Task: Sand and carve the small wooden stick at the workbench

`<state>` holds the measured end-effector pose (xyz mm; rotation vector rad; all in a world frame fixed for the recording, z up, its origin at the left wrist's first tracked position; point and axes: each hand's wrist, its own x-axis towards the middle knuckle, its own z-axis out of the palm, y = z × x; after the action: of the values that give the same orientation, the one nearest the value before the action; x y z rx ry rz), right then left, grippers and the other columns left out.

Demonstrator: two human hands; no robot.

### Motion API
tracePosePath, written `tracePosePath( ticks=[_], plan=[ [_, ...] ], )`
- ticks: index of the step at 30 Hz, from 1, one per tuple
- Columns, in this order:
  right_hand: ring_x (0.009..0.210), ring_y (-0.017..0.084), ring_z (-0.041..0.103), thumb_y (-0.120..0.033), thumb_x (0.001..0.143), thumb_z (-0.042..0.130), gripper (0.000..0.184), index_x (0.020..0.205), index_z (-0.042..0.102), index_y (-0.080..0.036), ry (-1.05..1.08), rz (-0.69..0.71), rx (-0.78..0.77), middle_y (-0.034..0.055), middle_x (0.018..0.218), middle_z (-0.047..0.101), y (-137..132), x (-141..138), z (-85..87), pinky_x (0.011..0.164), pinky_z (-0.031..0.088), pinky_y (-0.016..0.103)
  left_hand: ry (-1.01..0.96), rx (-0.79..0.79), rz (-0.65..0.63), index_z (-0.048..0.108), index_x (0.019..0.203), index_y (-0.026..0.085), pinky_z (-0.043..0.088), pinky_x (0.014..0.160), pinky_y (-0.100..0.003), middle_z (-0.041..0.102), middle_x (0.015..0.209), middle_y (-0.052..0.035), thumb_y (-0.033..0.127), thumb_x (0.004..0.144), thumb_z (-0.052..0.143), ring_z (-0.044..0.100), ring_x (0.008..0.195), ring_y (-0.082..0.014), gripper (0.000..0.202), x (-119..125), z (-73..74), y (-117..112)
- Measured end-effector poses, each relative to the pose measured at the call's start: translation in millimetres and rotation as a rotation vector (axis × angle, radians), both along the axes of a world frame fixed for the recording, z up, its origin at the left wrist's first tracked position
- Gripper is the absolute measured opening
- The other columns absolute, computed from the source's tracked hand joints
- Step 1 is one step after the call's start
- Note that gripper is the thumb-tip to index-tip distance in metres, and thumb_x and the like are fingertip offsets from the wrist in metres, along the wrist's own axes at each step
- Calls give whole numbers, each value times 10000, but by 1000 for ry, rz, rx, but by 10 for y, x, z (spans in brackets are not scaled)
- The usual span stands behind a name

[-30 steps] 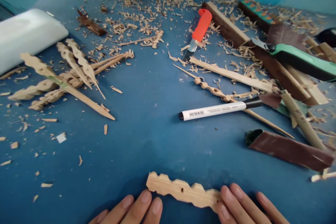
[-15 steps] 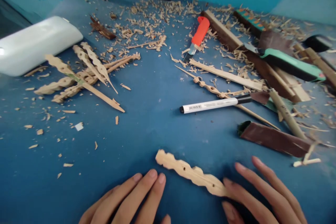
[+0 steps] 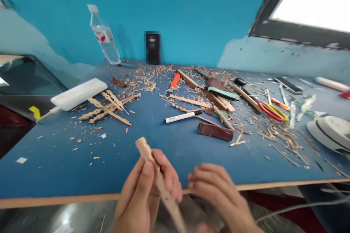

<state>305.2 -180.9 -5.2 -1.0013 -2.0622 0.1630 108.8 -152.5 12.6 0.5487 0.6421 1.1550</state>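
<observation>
My left hand (image 3: 140, 191) is closed around a carved wooden stick (image 3: 167, 193) with wavy edges, held tilted at the table's front edge. The stick's top end stands out above the thumb and fingers, and its lower end runs down out of view. To the right, my right hand (image 3: 220, 191) hovers apart from the stick, fingers stretched out and slightly blurred. Beyond the hands lie a white marker (image 3: 179, 117) with black ends and a roll of brown sandpaper (image 3: 215, 131). More carved wooden sticks (image 3: 112, 110) are piled at the left.
An orange-handled cutter (image 3: 175, 81) and a green-handled cutter (image 3: 223, 93) lie among wood strips and shavings. A white block-shaped object (image 3: 79, 94) is at left. A water bottle (image 3: 106, 42) and a black phone-like object (image 3: 153, 48) stand by the wall. Red-and-yellow-handled tool (image 3: 273, 111) lies right.
The carved stick was lying on the table by my right fingers; now my left hand holds it up nearer to me. The view has tilted up, showing more wall and table.
</observation>
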Motion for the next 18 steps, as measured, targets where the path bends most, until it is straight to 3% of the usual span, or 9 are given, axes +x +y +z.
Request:
tracePosePath(
  ticks=[2,4,7,10,12,14,16,18],
  plan=[
    [1052,243,725,-368,1060,515,242,1152,676,-212,-98,-149,-47,91,1079,764,269,353,133,910,582,389,30,-50,-85,616,1037,275,347,481,-169,457,671,65,487,1002,620,368,509,-59,214,-34,176,72],
    [969,237,718,-413,1068,495,280,1123,689,-219,-276,-454,-173,86,1060,757,620,741,226,849,541,369,153,-43,-166,561,1071,308,189,447,-166,367,655,96,516,965,677,196,493,-49,260,-95,329,136],
    [885,261,700,-419,1036,546,302,1148,696,-182,-361,-531,-276,126,1031,759,1178,1134,225,770,486,368,349,93,-255,555,1063,302,201,469,-179,346,655,91,556,951,685,191,521,-60,306,-171,465,204],
    [782,217,656,-371,997,606,210,950,688,-184,-365,-517,-322,88,886,732,1566,1233,94,702,447,335,410,268,-323,602,1100,285,263,492,-187,363,653,71,536,1018,577,268,530,-64,265,-218,490,262],
    [738,194,622,-334,985,613,191,869,643,-185,-333,-508,-324,64,827,697,1662,1206,27,687,435,326,384,301,-364,601,1133,303,243,460,-180,371,672,69,507,1054,512,266,504,-55,236,-237,495,299],
    [732,190,608,-311,1004,570,157,913,600,-186,-263,-511,-291,70,839,682,1632,1141,46,680,428,326,345,277,-393,599,1135,319,200,430,-164,360,702,72,496,1059,509,227,492,-44,214,-242,526,331],
    [706,177,602,-320,1049,494,135,1036,546,-196,-174,-477,-252,57,839,671,1498,1035,172,658,426,312,301,231,-419,604,1110,319,156,427,-149,322,708,75,505,1047,536,185,501,-41,208,-227,580,351],
    [637,142,572,-363,1093,428,159,1136,488,-223,-98,-377,-214,-12,779,625,1291,880,371,614,428,271,267,205,-432,602,1084,313,140,434,-148,300,701,76,526,1034,552,174,504,-41,225,-194,636,359]
  ],
)
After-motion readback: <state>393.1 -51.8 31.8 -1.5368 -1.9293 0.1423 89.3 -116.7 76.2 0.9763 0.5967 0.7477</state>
